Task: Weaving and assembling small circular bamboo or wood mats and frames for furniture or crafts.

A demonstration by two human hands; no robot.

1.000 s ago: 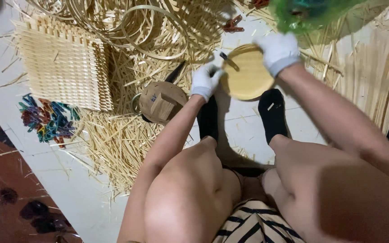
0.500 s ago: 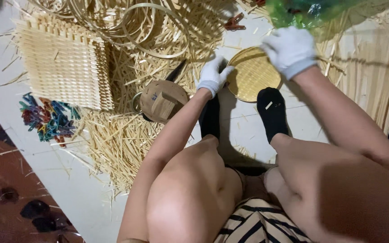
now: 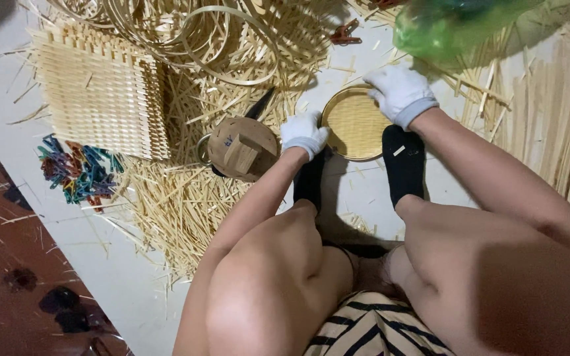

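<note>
The round tray (image 3: 354,125) lies flat on the floor, just past the feet. The left hand (image 3: 303,134) grips its rim at 9 o'clock. The right hand (image 3: 400,92) holds the rim at 2 o'clock.

White gloves (image 3: 400,92), black socks (image 3: 402,161), pale yellow woven tray (image 3: 354,125), green bag (image 3: 450,26).

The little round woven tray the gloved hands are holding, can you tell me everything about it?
The small round woven bamboo tray is pale yellow, with a fine criss-cross weave inside and a smooth, darker rim band around it. It lies flat on the white floor, open side up, just beyond two black-socked feet. The white-gloved left hand grips its left edge, and the white-gloved right hand covers its upper right edge.
</note>
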